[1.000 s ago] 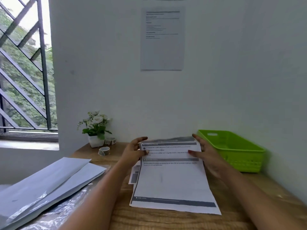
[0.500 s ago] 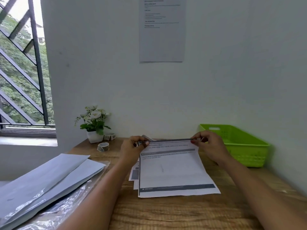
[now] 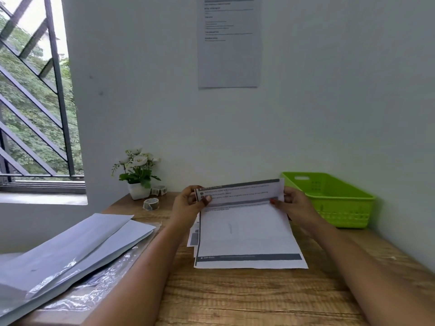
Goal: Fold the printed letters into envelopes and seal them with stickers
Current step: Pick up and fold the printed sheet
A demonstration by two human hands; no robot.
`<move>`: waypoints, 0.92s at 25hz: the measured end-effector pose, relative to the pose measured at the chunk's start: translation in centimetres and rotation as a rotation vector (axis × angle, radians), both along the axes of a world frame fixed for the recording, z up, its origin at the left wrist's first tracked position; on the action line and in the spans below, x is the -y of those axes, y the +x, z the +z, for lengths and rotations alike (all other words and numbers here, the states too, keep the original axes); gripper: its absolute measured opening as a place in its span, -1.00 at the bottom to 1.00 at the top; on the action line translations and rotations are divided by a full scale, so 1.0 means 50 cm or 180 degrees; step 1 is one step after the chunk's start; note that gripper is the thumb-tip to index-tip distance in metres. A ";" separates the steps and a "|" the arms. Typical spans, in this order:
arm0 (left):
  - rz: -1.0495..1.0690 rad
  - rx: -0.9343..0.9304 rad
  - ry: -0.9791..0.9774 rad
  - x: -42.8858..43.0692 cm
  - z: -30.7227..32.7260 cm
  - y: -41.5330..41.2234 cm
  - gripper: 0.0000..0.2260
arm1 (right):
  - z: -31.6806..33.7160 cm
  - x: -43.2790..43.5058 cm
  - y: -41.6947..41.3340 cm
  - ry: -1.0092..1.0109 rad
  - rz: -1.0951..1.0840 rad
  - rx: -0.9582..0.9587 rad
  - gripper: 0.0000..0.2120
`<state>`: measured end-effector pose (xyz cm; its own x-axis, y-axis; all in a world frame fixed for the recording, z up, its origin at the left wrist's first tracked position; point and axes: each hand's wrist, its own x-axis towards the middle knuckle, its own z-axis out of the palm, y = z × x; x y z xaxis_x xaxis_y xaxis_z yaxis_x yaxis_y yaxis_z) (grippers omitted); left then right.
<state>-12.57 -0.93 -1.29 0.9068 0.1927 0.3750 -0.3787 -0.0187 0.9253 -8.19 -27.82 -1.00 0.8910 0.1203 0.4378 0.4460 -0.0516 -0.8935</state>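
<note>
Both hands, the left hand (image 3: pixel 188 203) and right hand (image 3: pixel 294 205), pinch the far corners of the letter (image 3: pixel 244 231), whose top strip bends toward the person across its width.

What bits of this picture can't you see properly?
All in the head view:
- Words on the letter: too small and blurry to read.
- sheets under it: covered by the letter, number unclear.
- wall notice: top cut off by the picture's edge.
- envelopes: run off the left edge, number unclear.
- basket inside: hidden by its near wall.
</note>
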 end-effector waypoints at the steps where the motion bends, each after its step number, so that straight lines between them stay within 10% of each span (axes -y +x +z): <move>1: -0.0034 -0.0149 -0.0083 -0.001 -0.002 0.001 -0.82 | -0.001 -0.002 0.001 0.0153 -0.0022 0.0005 -0.74; 13: -0.0674 -0.1121 -0.0953 -0.008 0.004 -0.009 -0.79 | 0.000 -0.005 0.004 0.0333 0.0006 0.0048 -0.65; 19: -0.0705 -0.1095 -0.0215 -0.001 0.000 -0.015 -0.43 | 0.003 -0.015 -0.009 0.0269 -0.0256 -0.0067 -0.68; 23: -0.0607 -0.1014 -0.0438 -0.010 -0.005 -0.004 -0.59 | 0.011 -0.005 0.001 0.0730 0.0084 -0.0587 -0.73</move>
<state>-12.79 -0.44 -1.54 0.9979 0.0385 0.0516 -0.0570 0.1566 0.9860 -8.13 -27.59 -0.45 0.9559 0.0612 0.2873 0.2736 0.1704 -0.9466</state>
